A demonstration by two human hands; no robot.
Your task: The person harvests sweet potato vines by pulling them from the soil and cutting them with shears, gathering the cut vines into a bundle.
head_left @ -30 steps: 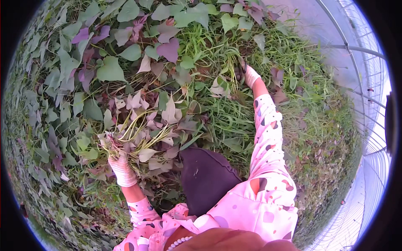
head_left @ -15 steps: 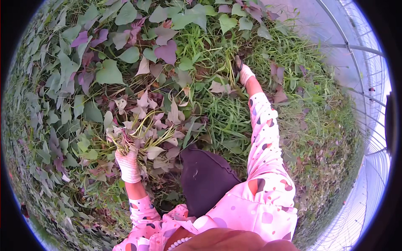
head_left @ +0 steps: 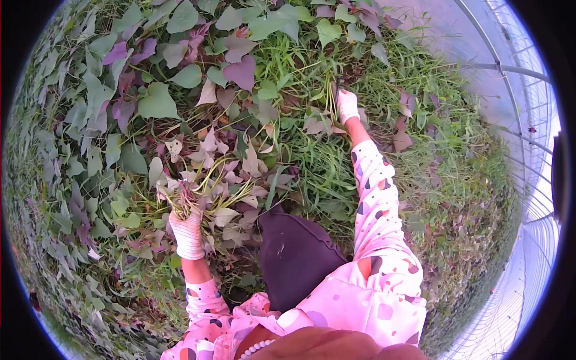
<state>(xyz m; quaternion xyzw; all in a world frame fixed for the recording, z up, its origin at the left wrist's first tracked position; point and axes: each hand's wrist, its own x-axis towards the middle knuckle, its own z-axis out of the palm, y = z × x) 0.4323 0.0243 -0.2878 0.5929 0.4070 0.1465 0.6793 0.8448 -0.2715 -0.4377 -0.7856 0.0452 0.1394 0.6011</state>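
At the left, my left hand (head_left: 187,236), in a whitish glove, is closed round a bunch of cut vine stems (head_left: 192,198) with pale and purplish leaves hanging off it. My right hand (head_left: 347,107), gloved too, reaches forward to the upper middle and is closed on a dark, thin-looking tool (head_left: 338,86), whose far end is hidden among the greenery. Long green stems (head_left: 332,99) stand just left of this hand. Whether its fingers also hold any of them cannot be made out.
Heart-shaped green and purple leaves (head_left: 157,102) cover the ground at the left. Grass (head_left: 318,171) grows between my arms. A dark-clad knee (head_left: 297,255) is bent below. Curved hoops and translucent sheeting (head_left: 447,36) rise on the right.
My right hand has shifted slightly left and turned, and the dark tool now points up from it. My left hand has moved a little to the right with the bunch.
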